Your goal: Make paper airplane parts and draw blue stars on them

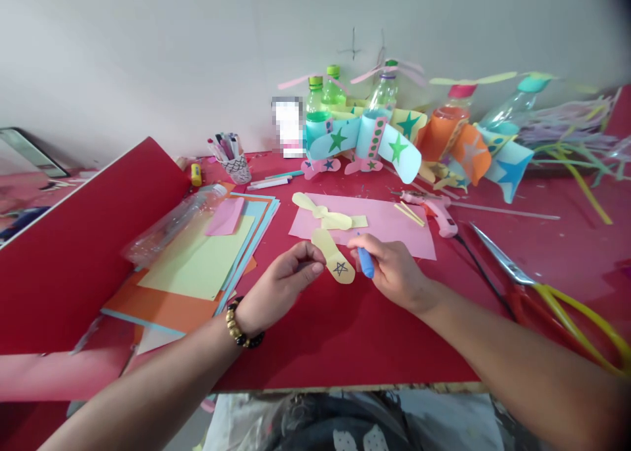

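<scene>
My right hand (394,267) is closed around a blue marker (365,262), its tip pointing away from me. A rounded yellow paper cutout (340,268) with a dark star outline drawn at its near end lies on the red tabletop. The fingers of my left hand (290,273) are pinched together at the cutout's left edge. Beyond both hands lie more pale yellow paper cutouts (338,221), one shaped like a propeller, on a pink paper sheet (389,227).
Colored paper (197,260) is stacked at left beside a red board (89,254). Scissors (522,270) and a pink glue gun (446,221) lie right. Bottle helicopters (374,129) stand behind, with a pen cup (236,168) further left.
</scene>
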`<act>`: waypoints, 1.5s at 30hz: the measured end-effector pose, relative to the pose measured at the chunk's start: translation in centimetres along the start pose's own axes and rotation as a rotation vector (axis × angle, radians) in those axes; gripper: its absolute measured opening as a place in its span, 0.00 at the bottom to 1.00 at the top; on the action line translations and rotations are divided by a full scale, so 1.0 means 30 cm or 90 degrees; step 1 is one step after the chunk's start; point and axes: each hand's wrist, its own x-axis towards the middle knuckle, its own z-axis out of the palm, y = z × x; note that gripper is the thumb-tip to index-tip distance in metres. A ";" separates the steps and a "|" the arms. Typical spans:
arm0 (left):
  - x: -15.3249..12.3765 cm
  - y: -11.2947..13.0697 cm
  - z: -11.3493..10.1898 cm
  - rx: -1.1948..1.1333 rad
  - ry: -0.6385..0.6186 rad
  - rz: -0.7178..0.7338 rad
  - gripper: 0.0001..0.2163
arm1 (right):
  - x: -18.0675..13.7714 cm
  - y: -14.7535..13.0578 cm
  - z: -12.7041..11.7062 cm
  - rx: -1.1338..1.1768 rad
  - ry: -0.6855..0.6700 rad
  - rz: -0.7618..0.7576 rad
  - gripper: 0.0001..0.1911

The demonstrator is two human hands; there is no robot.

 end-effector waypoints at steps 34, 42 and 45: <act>-0.013 0.048 0.242 0.580 0.143 0.195 0.21 | 0.004 -0.064 -0.069 -0.433 -0.084 0.154 0.11; 0.000 0.077 0.250 0.543 0.133 0.200 0.19 | -0.010 -0.058 -0.082 -0.457 -0.034 0.097 0.11; -0.006 0.083 0.259 0.536 0.123 0.206 0.19 | -0.014 -0.058 -0.072 -0.444 -0.032 0.085 0.09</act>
